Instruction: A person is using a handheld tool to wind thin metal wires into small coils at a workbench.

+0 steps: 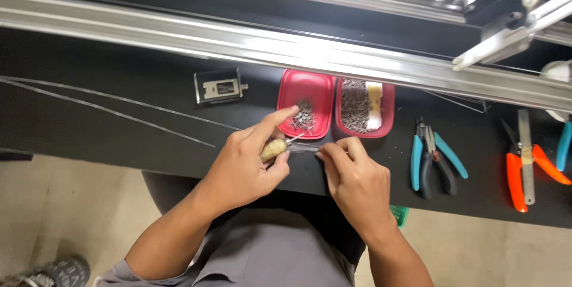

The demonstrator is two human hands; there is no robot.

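My left hand grips a small tool with a pale wooden handle, index finger stretched toward the red trays. The tool's thin metal tip points right, toward my right hand. My right hand pinches a tiny part at its fingertips, just beside the tool's tip; the part is too small to make out. Both hands hover over the black bench's front edge.
Two red trays sit just beyond the hands: the left tray holds a small heap of tiny metal parts, the right tray a bigger heap and a pale strip. Blue-handled pliers, orange-handled cutters, a small black fixture, an aluminium rail.
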